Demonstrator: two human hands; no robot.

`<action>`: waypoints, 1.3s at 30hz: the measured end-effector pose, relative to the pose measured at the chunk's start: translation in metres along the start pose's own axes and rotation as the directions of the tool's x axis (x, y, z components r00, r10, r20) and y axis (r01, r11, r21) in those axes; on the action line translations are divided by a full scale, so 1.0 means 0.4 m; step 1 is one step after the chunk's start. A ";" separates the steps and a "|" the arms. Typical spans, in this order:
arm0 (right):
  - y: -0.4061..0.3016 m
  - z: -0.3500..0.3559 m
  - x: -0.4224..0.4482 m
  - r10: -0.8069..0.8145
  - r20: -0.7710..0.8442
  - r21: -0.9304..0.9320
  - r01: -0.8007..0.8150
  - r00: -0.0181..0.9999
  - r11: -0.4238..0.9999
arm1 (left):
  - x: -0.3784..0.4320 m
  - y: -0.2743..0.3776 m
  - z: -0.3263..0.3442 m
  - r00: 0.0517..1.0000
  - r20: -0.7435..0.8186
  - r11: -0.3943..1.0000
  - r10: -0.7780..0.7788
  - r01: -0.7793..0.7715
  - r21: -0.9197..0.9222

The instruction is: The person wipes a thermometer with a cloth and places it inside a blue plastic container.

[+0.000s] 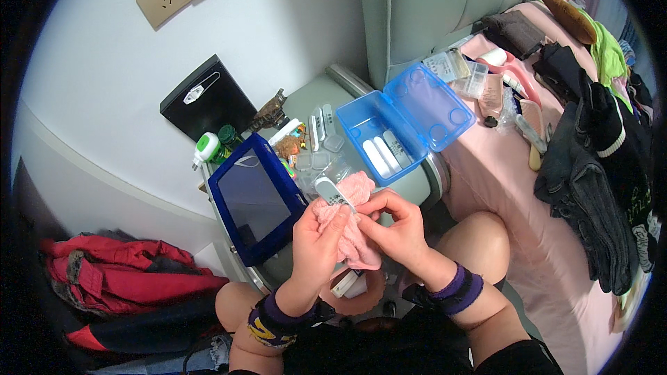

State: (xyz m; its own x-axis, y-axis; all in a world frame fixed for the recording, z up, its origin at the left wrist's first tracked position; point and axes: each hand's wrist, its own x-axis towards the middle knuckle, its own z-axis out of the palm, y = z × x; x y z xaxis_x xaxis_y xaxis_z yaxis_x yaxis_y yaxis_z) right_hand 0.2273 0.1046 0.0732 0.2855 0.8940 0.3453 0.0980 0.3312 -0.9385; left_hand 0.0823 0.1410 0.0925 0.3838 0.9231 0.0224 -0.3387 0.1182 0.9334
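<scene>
My left hand [317,250] grips a pink cloth [358,251] together with a slim pale case [329,190] that bears writing. The thumb presses on the case's lower part, and its rounded upper end sticks out above the cloth. My right hand [398,226] pinches the lower end of the case with cloth at its fingertips. Just beyond the hands, a translucent blue plastic box [359,117] stands with its lid [432,107] swung to the right. Inside it lie several similar slim cases [383,156]. A crumpled clear plastic bag [334,167] is behind the cloth.
Left of my hands, a blue velvet display case [221,213] leans on the grey-green nightstand [308,88]. Small clear boxes [312,160] and a brown claw clip [271,109] lie behind. Below is a pink bin [346,306]. Dark clothes [583,182] cover the pink bed [500,166].
</scene>
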 end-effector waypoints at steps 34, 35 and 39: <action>-0.060 -0.150 0.225 -0.095 0.088 -0.968 0.107 0.992 0.228 | 0.024 -0.085 0.032 0.985 0.145 0.995 -0.092 0.098 -0.030; -0.063 -0.150 0.227 -0.081 0.101 -0.969 0.116 0.992 0.218 | 0.024 -0.086 0.030 0.986 0.138 0.995 -0.092 0.095 -0.010; -0.083 -0.151 0.233 -0.049 0.142 -0.973 0.148 0.989 0.175 | 0.026 -0.087 0.026 0.983 0.165 0.994 -0.084 0.095 -0.056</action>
State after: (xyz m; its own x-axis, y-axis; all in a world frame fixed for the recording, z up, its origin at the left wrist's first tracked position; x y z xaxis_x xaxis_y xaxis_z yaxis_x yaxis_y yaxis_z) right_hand 0.3084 0.1587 0.1362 0.1425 0.9106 0.3880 0.9874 -0.1035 -0.1198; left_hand 0.1071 0.1428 0.0638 0.5477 0.8367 0.0025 -0.3484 0.2254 0.9098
